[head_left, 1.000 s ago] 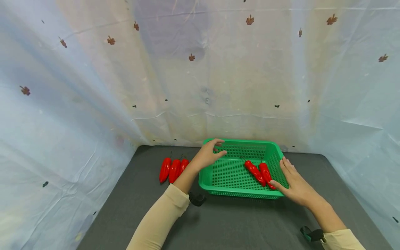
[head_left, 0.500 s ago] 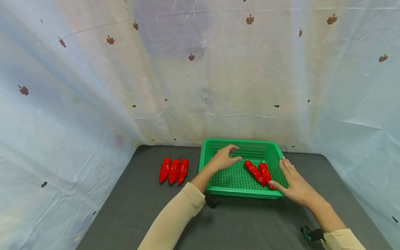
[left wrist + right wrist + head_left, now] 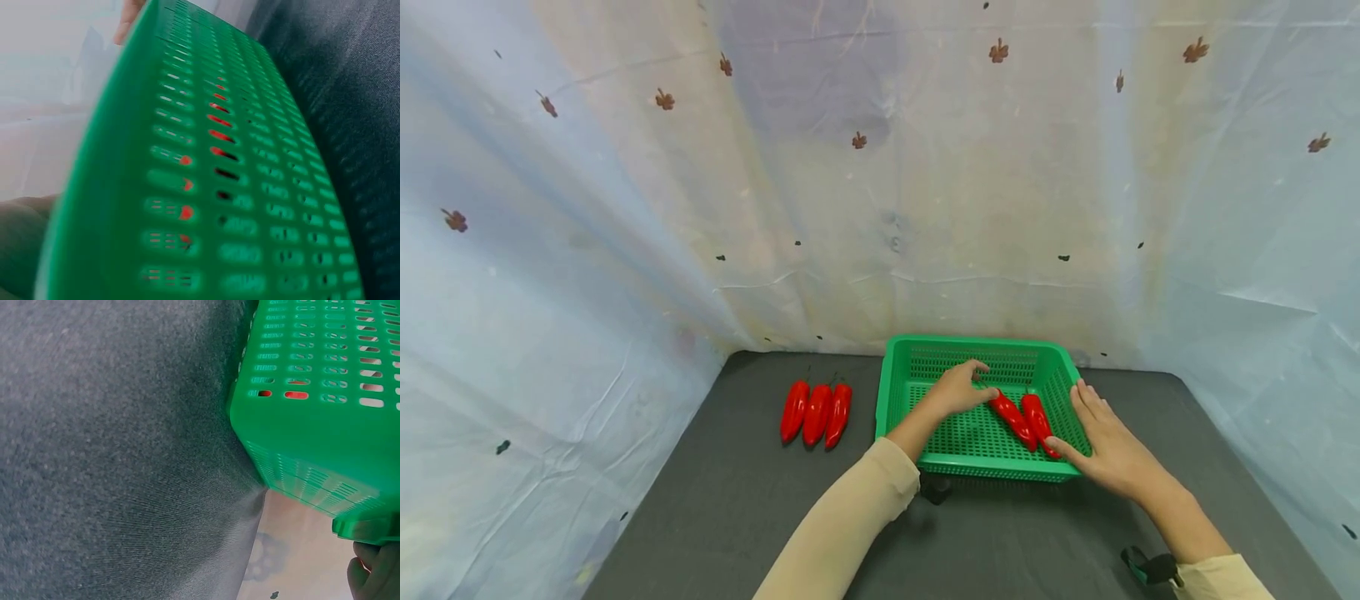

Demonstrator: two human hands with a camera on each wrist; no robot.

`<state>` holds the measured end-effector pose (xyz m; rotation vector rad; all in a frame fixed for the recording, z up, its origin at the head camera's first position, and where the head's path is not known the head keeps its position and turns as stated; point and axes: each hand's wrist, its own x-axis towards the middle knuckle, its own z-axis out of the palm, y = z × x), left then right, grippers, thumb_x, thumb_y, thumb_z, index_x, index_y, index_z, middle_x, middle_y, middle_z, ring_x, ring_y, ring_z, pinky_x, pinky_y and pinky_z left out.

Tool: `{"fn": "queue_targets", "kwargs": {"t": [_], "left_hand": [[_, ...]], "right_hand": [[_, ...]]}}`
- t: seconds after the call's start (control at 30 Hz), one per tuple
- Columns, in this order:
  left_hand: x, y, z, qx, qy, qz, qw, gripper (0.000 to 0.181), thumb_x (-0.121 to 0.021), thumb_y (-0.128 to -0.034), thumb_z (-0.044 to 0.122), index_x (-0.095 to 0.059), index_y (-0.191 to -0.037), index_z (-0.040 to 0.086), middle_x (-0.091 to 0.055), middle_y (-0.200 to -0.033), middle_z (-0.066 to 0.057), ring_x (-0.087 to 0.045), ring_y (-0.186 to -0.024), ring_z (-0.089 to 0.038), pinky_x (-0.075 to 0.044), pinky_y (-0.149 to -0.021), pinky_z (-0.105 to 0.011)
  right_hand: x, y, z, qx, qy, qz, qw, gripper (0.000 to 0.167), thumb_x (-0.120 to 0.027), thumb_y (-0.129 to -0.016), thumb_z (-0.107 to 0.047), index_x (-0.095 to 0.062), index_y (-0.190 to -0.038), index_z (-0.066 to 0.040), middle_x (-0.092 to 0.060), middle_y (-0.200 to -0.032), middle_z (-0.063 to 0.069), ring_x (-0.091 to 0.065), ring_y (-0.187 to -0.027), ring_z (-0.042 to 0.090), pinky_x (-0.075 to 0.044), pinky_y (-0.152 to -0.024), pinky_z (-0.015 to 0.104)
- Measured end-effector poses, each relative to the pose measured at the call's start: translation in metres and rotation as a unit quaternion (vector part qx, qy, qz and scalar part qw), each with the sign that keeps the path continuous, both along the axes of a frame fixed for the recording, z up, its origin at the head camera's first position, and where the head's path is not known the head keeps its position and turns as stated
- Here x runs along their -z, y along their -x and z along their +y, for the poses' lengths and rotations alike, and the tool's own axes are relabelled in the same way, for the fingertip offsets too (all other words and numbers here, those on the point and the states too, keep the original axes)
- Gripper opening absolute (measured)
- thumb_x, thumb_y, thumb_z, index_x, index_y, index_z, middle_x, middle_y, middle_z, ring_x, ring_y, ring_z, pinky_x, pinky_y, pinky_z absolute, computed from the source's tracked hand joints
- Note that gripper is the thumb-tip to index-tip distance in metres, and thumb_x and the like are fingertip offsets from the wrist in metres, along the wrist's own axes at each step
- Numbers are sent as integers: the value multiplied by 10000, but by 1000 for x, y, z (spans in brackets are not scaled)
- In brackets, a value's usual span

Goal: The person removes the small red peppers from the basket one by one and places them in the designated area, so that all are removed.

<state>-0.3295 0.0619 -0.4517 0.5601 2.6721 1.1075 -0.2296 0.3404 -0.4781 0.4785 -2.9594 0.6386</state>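
A green plastic basket [image 3: 985, 464] holds two red chili peppers, the left pepper [image 3: 1013, 419] and the right pepper [image 3: 1037, 419], lying side by side. My left hand [image 3: 955, 390] reaches over the basket from the left. Its thumb and fingers are parted near the stem end of the left pepper; whether they touch it is hard to tell. My right hand [image 3: 1108, 446] lies with fingers extended against the basket's right rim. In the left wrist view, bits of red pepper [image 3: 220, 135] show through the slots of the basket wall [image 3: 134, 250].
Three more red chili peppers [image 3: 817, 414] lie in a row on the dark grey table [image 3: 730, 500], left of the basket. A pale plastic sheet [image 3: 955, 208] with brown leaf marks hangs behind and at the sides.
My left hand has moved right across the basket, from its left rim to the left pepper's stem end, uncovering the peppers on the table. My right hand has stayed at the rim.
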Motion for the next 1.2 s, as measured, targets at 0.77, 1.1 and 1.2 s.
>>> {"fn": "queue_targets", "kwargs": {"t": [0.77, 1.1, 1.2], "left_hand": [[25, -5, 40, -945, 97, -631, 9935, 669, -785, -1003, 379, -505, -1566, 150, -599, -1503, -143, -586, -1364, -341, -548, -1038, -477], [28, -7, 44, -1080, 431, -706, 9907, 705, -793, -990, 429, -490, -1580, 191, -638, -1411, -138, -662, -1200, -313, -577, -949, -425], [30, -6, 45, -1103, 545, -683, 9900, 717, -789, -990, 444, -494, -1591, 185, -626, -1450, -130, -647, -1249, -314, -570, -979, -427]], "right_hand": [[-2, 1, -1, 34, 56, -57, 10000, 1045, -625, -1045, -585, -114, -1690, 60, -44, -1773, 276, -52, -1622, 519, -169, -1232, 747], [-1, 2, -1, -7, 89, -51, 9999, 1033, -626, -1050, -570, -115, -1690, 60, -39, -1774, 273, -59, -1617, 532, -174, -1226, 753], [-1, 2, -1, -10, 101, -56, 9999, 1034, -630, -1048, -566, -117, -1688, 64, -41, -1772, 279, -58, -1617, 531, -173, -1227, 752]]}}
